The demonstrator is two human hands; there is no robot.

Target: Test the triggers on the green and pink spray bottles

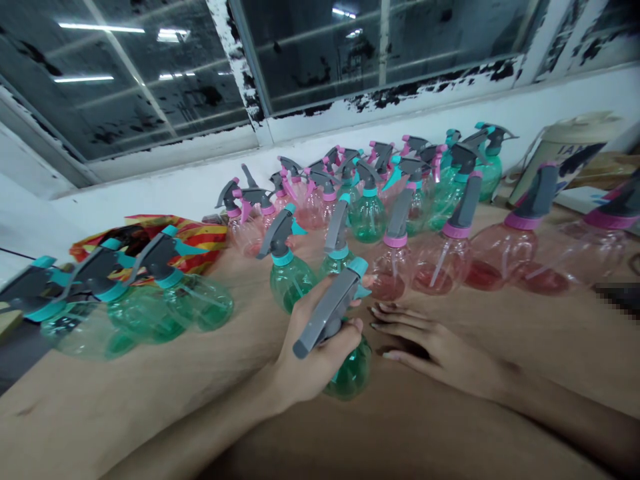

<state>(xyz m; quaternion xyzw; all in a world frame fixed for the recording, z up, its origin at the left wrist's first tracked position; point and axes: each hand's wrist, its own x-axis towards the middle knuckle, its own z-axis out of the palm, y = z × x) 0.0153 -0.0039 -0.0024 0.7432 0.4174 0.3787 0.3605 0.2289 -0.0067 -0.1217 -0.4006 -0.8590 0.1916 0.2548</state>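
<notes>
Lower centre: left hand (305,363), grip closed on a green spray bottle (353,370) on the worktop (425,433); right hand (430,343) flat, open, just beside it. Behind: pink bottles (440,263) and green bottles (290,280), contents unclear. Tub (565,153) lettering unreadable.

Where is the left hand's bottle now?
Head view, low centre: the green bottle rests on the table in the left hand, right hand flat beside it, bottle rows behind.
</notes>
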